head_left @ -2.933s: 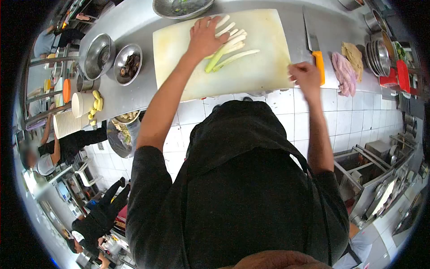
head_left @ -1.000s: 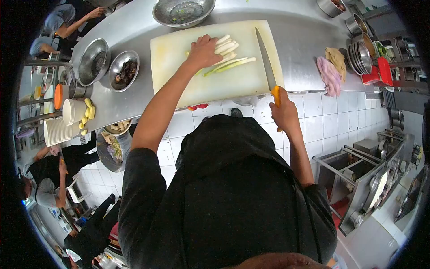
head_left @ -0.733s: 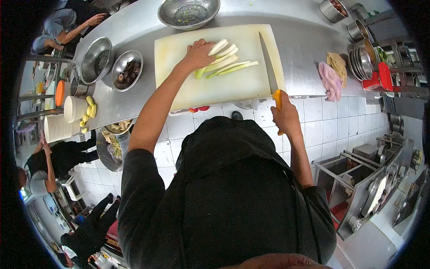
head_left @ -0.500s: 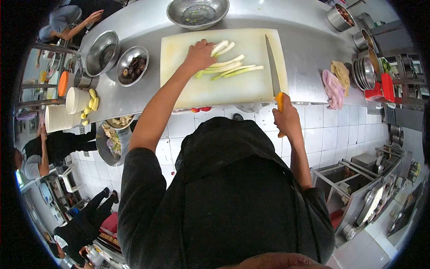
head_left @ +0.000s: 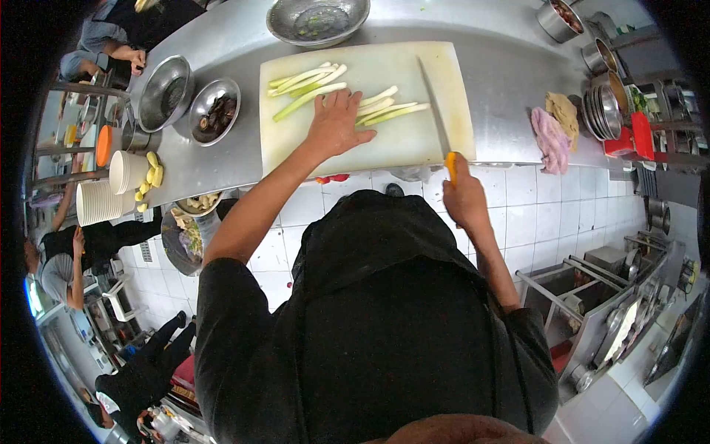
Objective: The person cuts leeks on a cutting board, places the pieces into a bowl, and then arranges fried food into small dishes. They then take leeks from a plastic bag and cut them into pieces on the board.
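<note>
A white cutting board lies on the steel counter with spring onions on it. One group of spring onion stalks rests on the board's left side; a few other stalks lie near its middle. My left hand is between the two groups, palm down, fingers stretched and thumb apart, touching the stalks. My right hand is wrapped round the yellow handle of a long knife. The blade lies over the board's right part, right of the stalks, pointing away from me.
A colander stands behind the board. To the left are a bowl of dark mushrooms, another metal bowl and stacked white tubs. Cloths and steel bowls sit at right. Co-workers are at far left.
My left hand has moved down and its fingers have spread. Some spring onions now lie apart at the board's left. The knife's tip has shifted slightly left.
</note>
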The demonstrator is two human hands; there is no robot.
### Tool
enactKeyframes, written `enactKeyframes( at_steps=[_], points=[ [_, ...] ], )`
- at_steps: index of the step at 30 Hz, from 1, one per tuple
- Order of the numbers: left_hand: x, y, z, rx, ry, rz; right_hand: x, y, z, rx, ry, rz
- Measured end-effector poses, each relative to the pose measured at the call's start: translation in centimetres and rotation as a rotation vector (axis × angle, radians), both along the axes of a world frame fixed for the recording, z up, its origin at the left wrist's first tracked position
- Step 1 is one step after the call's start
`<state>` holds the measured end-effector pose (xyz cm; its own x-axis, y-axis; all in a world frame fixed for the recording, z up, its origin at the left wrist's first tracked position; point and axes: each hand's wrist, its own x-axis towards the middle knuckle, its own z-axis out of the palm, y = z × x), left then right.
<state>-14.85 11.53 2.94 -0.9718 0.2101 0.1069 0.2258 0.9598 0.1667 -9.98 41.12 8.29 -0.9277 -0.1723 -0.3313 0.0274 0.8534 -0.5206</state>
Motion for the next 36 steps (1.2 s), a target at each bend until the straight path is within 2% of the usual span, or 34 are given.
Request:
enactKeyframes(
  at_steps=[3,5,11,20,26,32,36],
  points=[
    [0.1,0.8,-1.4,0.011,0.110,-0.021,0.7,-2.1,0.1,-0.011,-0.020,0.055],
    [0.2,0.9,-1.5,-0.006,0.136,-0.026,1.0,-2.7,-1.0,-0.093,0.090,0.130],
    [0.2,1.7,-1.8,0.012,0.065,-0.045,1.3,-3.5,-0.6,-0.120,0.026,0.140],
    [-2.0,6.1,-1.1,0.115,0.056,-0.303,1.7,0.8,0.8,0.039,0.035,-0.041],
    [-1.8,6.1,-1.9,0.103,0.179,-0.246,2.5,-0.7,0.0,-0.020,0.069,0.025],
    [-1.7,6.0,-1.8,0.151,0.111,-0.237,1.7,-1.2,0.5,0.014,0.076,0.055],
    [-1.4,6.2,-1.9,0.154,0.157,-0.203,1.5,-1.7,0.8,-0.011,0.092,0.020]
  ],
)
